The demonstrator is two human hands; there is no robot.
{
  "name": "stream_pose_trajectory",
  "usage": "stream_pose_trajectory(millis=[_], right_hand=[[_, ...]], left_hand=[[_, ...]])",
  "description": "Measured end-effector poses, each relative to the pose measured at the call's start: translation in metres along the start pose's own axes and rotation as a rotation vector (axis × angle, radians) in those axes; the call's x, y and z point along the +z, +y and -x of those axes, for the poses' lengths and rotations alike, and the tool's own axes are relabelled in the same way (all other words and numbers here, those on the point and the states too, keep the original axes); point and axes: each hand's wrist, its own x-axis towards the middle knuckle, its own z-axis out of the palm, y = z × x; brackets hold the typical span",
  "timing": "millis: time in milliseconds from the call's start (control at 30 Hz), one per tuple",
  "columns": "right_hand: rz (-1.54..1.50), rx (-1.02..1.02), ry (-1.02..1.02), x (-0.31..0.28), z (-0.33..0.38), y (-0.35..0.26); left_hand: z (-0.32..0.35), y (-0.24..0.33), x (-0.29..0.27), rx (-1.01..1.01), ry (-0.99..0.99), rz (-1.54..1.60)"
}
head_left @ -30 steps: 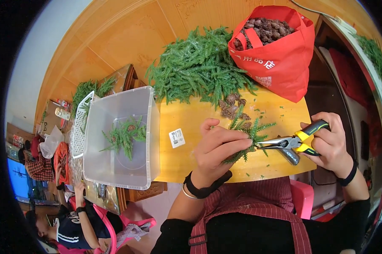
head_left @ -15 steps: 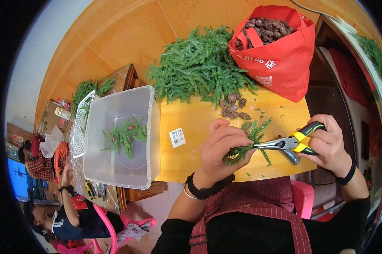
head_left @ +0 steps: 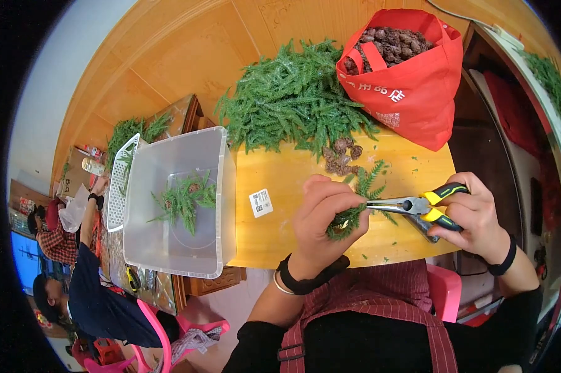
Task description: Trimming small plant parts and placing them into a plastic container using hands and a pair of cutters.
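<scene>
My left hand (head_left: 327, 214) is closed around a green artificial pine sprig (head_left: 370, 180), its needles poking out past the fingers. My right hand (head_left: 476, 217) grips long-nose pliers (head_left: 417, 207) with black and yellow handles. The pliers' narrow jaws reach left to the sprig stem at my left fingertips; what exactly they pinch is hidden. Just beyond my left hand lie several brown pine cones (head_left: 341, 156) on the yellow table (head_left: 293, 180). A dark, shiny object (head_left: 420, 227) rests beneath the pliers, partly covered.
A heap of green sprigs (head_left: 293, 93) lies at the back beside a red bag (head_left: 411, 93) full of pine cones. Left of the table edge stands a clear plastic bin (head_left: 168, 261) with sprigs inside. A white label (head_left: 260, 202) lies on the table. Another person (head_left: 100, 292) sits at far left.
Both hands have shifted slightly; the pliers' jaws have moved a little left and the sprig has turned. The person at far left has stretched an arm forward.
</scene>
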Motion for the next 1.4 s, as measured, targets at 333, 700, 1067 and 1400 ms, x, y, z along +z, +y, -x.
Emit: stream_pose_trajectory(millis=[333, 700, 1067, 1400], right_hand=[[0.014, 0.018, 0.022, 0.006, -0.002, -0.001], [0.173, -0.002, -0.058, 0.001, -0.001, -0.004], [0.1, 0.033, -0.022, -0.006, -0.007, -0.007], [0.133, -0.026, -0.051, -0.017, -0.011, -0.004]], left_hand=[[-0.001, 0.0, 0.002, 0.047, 0.078, -0.131], [0.002, -0.004, 0.002, -0.027, 0.067, -0.064], [0.003, -0.003, -0.004, -0.085, 0.025, -0.011], [0.001, -0.004, -0.005, -0.123, -0.035, 0.032]])
